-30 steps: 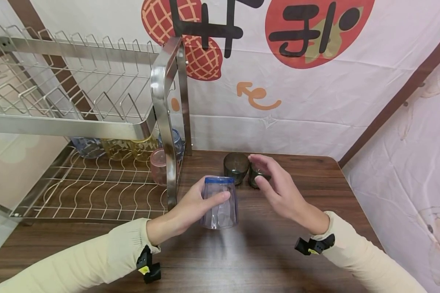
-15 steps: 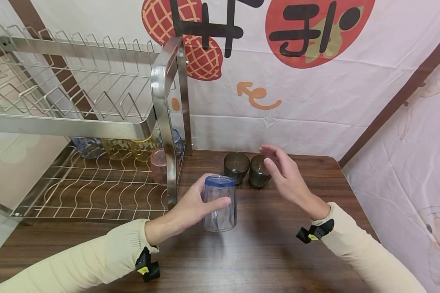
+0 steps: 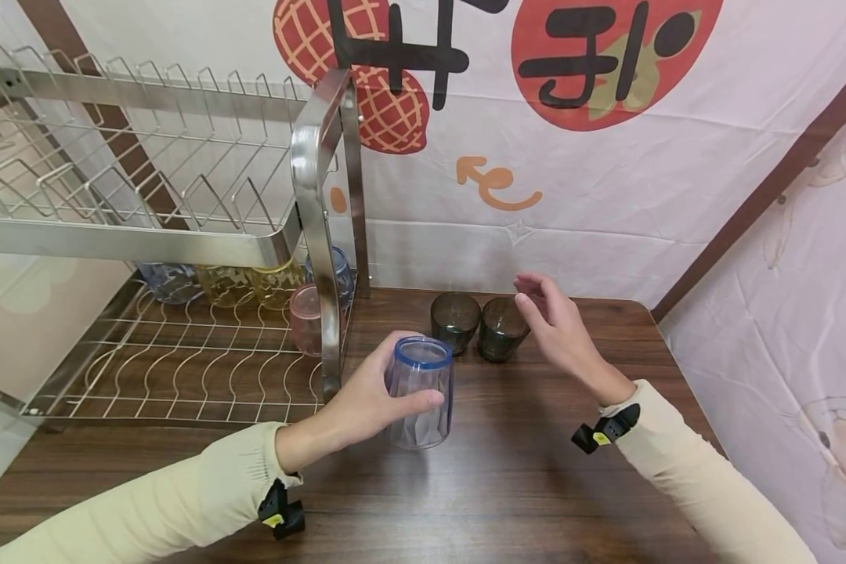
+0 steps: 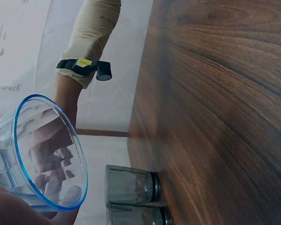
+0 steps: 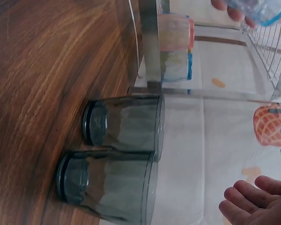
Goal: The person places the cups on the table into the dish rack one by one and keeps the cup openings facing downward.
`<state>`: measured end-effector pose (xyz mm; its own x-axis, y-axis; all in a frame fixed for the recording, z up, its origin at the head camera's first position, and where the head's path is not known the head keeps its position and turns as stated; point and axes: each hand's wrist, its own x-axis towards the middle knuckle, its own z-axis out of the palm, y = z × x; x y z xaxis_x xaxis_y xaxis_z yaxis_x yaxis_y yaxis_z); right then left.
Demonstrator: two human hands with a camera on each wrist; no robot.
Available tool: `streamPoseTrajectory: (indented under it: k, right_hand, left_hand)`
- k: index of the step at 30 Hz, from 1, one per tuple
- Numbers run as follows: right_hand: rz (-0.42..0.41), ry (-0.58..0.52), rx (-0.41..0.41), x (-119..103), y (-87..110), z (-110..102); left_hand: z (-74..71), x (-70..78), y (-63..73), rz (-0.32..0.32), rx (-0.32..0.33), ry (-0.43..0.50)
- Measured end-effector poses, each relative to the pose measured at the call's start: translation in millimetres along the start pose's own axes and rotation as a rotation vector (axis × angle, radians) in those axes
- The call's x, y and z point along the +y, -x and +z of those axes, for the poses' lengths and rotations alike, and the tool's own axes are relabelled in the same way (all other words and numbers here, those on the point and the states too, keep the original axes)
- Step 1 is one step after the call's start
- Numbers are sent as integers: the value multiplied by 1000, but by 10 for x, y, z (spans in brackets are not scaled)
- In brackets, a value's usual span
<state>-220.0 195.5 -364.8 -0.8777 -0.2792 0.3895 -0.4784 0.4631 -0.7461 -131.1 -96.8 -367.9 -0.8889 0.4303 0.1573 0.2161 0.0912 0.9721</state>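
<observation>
My left hand (image 3: 370,393) grips a clear faceted glass (image 3: 420,374) above the table, thumb across its near side. A blue ring shows at the glass's upper end in the head view. In the left wrist view the wide blue-edged mouth (image 4: 83,180) faces towards the table side. My right hand (image 3: 562,327) hovers with loosely bent fingers and holds nothing. Beside its fingertips stands a dark grey-green glass (image 3: 500,333), with a second dark glass (image 3: 454,323) close to its left. Both stand upright, mouths up, on the table in the right wrist view.
A two-tier metal dish rack (image 3: 310,196) stands on the left. Its lower shelf holds a pink glass (image 3: 305,321), yellow glasses (image 3: 275,288) and blue glasses (image 3: 171,283). A printed cloth (image 3: 437,251) hangs behind the wooden table (image 3: 507,486).
My right hand has drawn away from the right dark glass, up and to the right, uncovering it. My left hand stays nearly in place while its glass tips slightly, showing more of the blue ring.
</observation>
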Motion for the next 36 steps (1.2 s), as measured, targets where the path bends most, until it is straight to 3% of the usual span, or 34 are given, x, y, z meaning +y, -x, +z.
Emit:
streamPoseTrajectory:
  k: [11, 18, 25, 31, 36]
  right_hand:
    - [97, 39, -19, 263, -64, -10]
    - [279, 95, -111, 414, -109, -63]
    - [436, 83, -181, 568, -174, -57]
    - [456, 116, -205, 665, -191, 12]
    - [467, 133, -231, 673, -197, 41]
  left_hand:
    - [-28, -48, 47, 155, -52, -44]
    - [-74, -51, 53, 205, -68, -85]
    - [-137, -11, 88, 210, -141, -134]
    - [-212, 21, 133, 231, -252, -121]
    - [-286, 48, 175, 250, -301, -112]
